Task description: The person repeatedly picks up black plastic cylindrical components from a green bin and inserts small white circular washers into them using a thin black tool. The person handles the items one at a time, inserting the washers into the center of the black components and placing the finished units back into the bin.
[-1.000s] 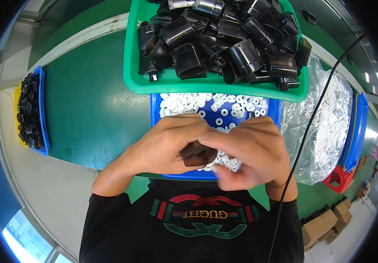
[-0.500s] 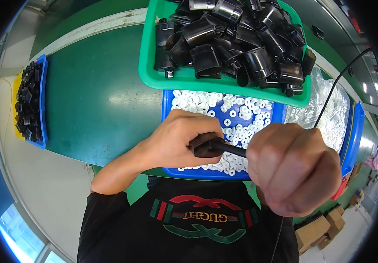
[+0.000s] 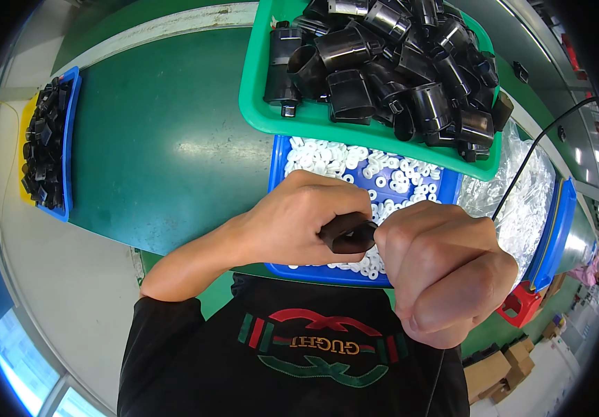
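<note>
My left hand (image 3: 296, 219) is closed around a hollow black plastic part (image 3: 348, 236), its opening turned toward my right hand. My right hand (image 3: 442, 267) is a fist wrapped round a black rod-like tool (image 3: 369, 232); only a short dark end shows, reaching into the part's opening. Most of the tool is hidden by my fingers, and its tip is out of sight. Below both hands lies a blue tray (image 3: 280, 163) of small white washers (image 3: 317, 158), partly covered by my left hand.
Beyond the washers, a green bin (image 3: 254, 83) heaped with black plastic parts overlaps the blue tray. Clear plastic bags (image 3: 515, 187) lie to the right, where a black cable (image 3: 539, 139) runs down behind my right hand. Another blue bin (image 3: 70, 149) of black parts stands far left.
My right hand has moved left and closer to my left hand. The tool's long exposed shaft has shortened from view, its end now at the part's opening. The view has shifted slightly.
</note>
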A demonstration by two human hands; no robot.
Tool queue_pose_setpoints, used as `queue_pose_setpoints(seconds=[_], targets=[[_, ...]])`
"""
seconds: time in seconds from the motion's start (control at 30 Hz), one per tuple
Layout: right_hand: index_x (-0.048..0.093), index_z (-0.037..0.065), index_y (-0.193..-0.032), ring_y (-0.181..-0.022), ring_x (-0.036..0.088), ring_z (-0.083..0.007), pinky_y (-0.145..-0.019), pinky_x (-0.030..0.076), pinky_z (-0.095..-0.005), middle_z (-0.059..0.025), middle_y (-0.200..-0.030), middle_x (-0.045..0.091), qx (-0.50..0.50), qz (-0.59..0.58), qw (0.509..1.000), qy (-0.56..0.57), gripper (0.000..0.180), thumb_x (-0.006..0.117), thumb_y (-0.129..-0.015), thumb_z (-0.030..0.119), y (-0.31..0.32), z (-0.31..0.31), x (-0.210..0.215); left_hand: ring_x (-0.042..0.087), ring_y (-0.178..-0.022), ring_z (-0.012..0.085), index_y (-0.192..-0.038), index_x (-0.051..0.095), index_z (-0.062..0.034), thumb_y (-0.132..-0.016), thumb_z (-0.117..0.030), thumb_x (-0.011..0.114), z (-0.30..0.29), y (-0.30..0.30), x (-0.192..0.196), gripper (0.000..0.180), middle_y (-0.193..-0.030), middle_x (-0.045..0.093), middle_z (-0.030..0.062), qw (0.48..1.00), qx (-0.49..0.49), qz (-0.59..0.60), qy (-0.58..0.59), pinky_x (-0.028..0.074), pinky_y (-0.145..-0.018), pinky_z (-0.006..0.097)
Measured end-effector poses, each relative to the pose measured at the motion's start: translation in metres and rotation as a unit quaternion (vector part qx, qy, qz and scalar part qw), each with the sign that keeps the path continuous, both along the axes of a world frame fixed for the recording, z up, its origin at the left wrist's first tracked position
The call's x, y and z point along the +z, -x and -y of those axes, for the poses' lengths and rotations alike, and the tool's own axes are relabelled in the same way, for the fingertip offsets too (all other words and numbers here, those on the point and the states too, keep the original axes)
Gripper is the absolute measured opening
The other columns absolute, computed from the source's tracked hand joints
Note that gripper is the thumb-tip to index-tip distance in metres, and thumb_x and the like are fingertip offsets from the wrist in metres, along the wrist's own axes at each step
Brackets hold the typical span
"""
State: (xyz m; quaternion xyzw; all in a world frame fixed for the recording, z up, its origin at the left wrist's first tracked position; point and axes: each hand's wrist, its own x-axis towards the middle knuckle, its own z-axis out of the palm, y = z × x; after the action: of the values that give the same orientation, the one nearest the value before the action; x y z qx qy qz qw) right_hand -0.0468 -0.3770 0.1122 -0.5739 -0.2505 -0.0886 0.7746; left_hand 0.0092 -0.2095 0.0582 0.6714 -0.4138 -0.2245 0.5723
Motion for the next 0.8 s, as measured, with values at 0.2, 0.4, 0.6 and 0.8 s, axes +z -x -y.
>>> queue_pose_setpoints(seconds=[0.2,0.4,0.6,0.8], targets=[[0.047,0.010,-0.060,-0.039,0.039,-0.0115,-0.036,0.026,-0.0250,0.0003,-0.050,0.048,-0.041,0.031,0.999,0.010,0.029,0.070,-0.075,-0.001,-0.001,-0.015,-0.007,0.056,-0.058,0.0317,-0.080,0.058,-0.0011,-0.067,-0.012,0.080,0.000,0.001,0.005,0.028,-0.064,0.054,0.0120,1.000,0.015,-0.005,0.003,0.043,-0.053,0.039],[0.046,0.007,-0.058,-0.042,0.039,-0.0151,-0.038,0.027,-0.0272,-0.0027,-0.054,0.045,-0.066,0.011,0.998,-0.003,0.023,0.066,-0.065,0.000,-0.003,-0.020,-0.015,0.055,-0.060,0.0351,-0.079,0.058,-0.0020,-0.066,-0.013,0.081,-0.004,-0.007,0.008,0.028,-0.065,0.054,0.0137,0.997,0.032,0.057,-0.047,0.043,-0.053,0.040],[0.053,0.005,-0.060,-0.044,0.042,-0.0179,-0.039,0.029,-0.0296,-0.0041,-0.056,0.046,-0.149,0.091,0.983,0.055,0.011,0.061,-0.057,-0.002,0.015,-0.002,0.009,0.053,-0.052,0.0223,-0.073,0.060,-0.0038,-0.063,-0.008,0.076,-0.011,-0.008,0.016,0.020,-0.061,0.055,0.0060,0.999,0.048,0.025,-0.010,0.038,-0.049,0.031],[0.057,0.005,-0.062,-0.043,0.047,-0.0190,-0.038,0.032,-0.0303,-0.0037,-0.056,0.048,-0.181,0.084,0.953,0.229,0.010,0.060,-0.057,-0.003,0.010,0.032,0.031,0.057,-0.053,0.0194,-0.072,0.062,-0.0076,-0.059,-0.013,0.079,-0.019,-0.012,0.026,0.022,-0.061,0.057,0.0038,0.994,0.062,0.073,-0.043,0.040,-0.049,0.029]])
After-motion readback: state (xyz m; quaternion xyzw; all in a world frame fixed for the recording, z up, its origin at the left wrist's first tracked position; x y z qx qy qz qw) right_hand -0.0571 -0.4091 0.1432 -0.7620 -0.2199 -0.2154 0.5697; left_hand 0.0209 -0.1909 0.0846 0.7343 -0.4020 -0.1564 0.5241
